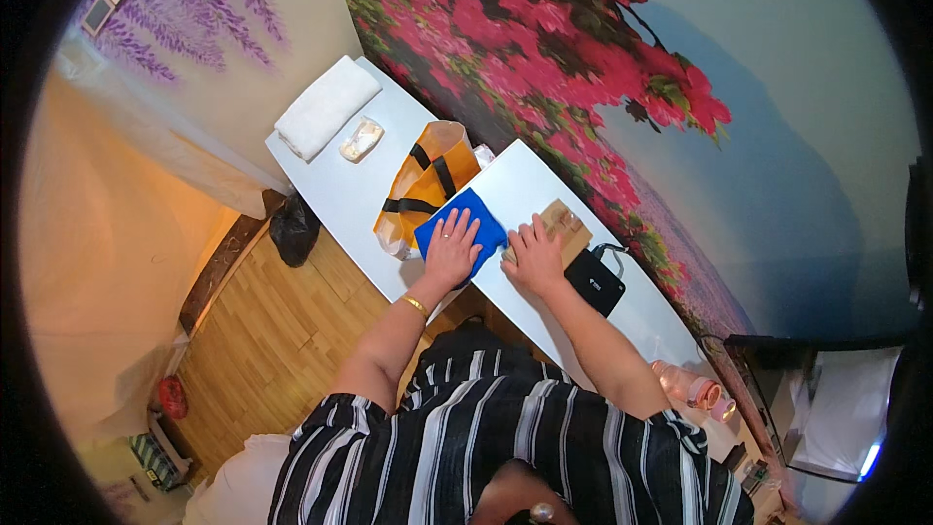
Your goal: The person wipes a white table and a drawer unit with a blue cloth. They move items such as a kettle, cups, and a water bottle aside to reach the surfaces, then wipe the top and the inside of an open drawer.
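Note:
My left hand [453, 251] lies flat, fingers apart, on a folded blue cloth [477, 213] at the near-left corner of the raised white table. My right hand [536, 255] rests palm down with spread fingers at a brown box or packet [576, 237], whose nearer part it covers. Whether the fingers grip it cannot be told. A black device [594, 283] with a cable stands just right of the packet. Left of the cloth, an orange bag with black handles [461, 153] sits on the lower white table.
A rolled white towel [328, 108] and a small wrapped packet [361, 139] lie on the lower white table [321, 179]. A black plastic bag [294, 230] is beside that table. Pink bottles [685, 385] lie at the right. A flower-painted wall borders the tables.

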The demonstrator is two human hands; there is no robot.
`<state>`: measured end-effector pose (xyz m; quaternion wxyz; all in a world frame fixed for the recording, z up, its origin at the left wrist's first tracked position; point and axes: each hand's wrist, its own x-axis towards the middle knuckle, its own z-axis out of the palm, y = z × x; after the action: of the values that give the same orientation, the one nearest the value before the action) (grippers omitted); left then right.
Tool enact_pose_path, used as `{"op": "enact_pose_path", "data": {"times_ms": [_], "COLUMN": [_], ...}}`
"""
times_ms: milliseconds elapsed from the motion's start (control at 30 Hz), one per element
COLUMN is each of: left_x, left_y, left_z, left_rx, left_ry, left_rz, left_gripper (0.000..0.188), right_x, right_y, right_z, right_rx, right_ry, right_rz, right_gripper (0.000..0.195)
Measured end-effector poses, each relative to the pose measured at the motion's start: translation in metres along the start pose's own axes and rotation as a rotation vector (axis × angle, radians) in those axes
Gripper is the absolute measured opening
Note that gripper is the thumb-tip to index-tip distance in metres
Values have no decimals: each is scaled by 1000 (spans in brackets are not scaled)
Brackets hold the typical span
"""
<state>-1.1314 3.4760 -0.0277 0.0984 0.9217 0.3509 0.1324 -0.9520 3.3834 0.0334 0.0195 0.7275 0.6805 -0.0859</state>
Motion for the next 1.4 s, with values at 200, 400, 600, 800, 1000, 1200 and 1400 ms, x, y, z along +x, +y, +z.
{"op": "enact_pose_path", "data": {"times_ms": [200, 400, 600, 800, 1000, 1200, 1400], "left_x": [62, 132, 167, 149, 135, 171, 164], "left_y": [7, 36, 41, 29, 38, 46, 48], "left_z": [10, 35, 45, 39, 41, 51, 46], "left_rx": [-49, -77, -77, 40, 23, -97, -145], "left_ry": [-67, -205, -205, 15, -150, -213, -137], "left_rz": [184, 402, 342, -98, 84, 529, 350], "left_gripper": [50, 45, 44, 48, 48, 42, 42], "right_x": [-38, -46, -47, -45, -41, -40, -42], "right_y": [-6, 1, 3, 5, 5, 2, 4], "right_z": [20, 24, 18, 17, 16, 19, 22], "right_rx": [140, 302, 287, 209, 206, 207, 232], "right_ry": [216, 262, 209, 201, 183, 205, 211], "right_rz": [-30, -39, -16, -20, -15, -28, -19], "right_gripper": [62, 62, 59, 56, 56, 58, 59]}}
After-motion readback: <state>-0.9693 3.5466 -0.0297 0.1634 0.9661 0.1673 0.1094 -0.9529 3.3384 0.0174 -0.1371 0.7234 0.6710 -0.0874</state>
